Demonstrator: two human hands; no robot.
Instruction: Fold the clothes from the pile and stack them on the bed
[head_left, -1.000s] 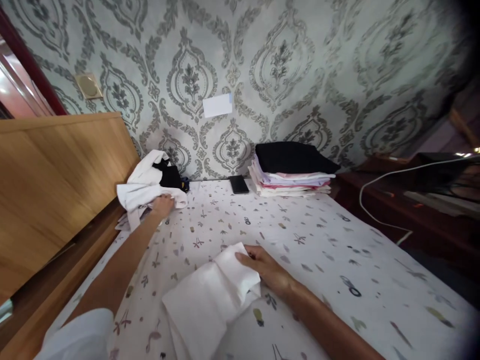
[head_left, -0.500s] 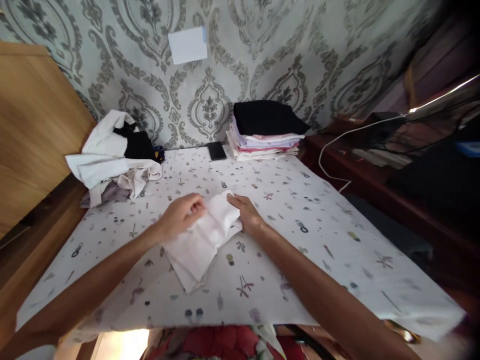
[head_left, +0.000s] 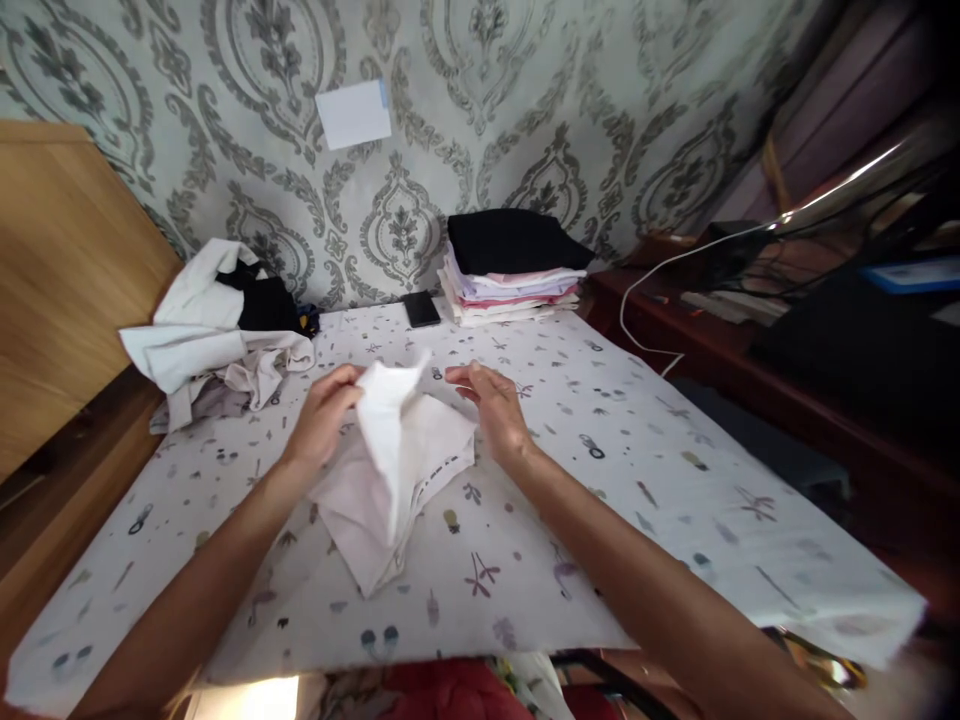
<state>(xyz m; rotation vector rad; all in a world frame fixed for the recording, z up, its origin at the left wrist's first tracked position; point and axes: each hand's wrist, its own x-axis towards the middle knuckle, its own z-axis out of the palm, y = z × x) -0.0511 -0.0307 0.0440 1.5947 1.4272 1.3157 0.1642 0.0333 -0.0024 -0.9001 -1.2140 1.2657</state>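
A white folded garment [head_left: 382, 470] lies on the patterned cloth [head_left: 570, 560] in front of me. My left hand [head_left: 326, 410] pinches its upper left edge and holds one layer raised, so a flap stands up off the rest. A row of small dark marks runs along the garment's right-hand edge. Just right of the raised flap is my right hand [head_left: 495, 405], fingers apart and nothing between them.
A loose heap of clothes [head_left: 225, 330] sits at the back left beside a wooden cabinet [head_left: 67, 270]. At the back stand a folded stack of clothes [head_left: 514, 265], black on top, and a dark phone-like object [head_left: 421, 309]. A white cable [head_left: 630, 320] hangs at the right.
My left hand has taken hold of the garment's edge and lifted a layer. My right hand has let go of its corner. The view has shifted slightly.
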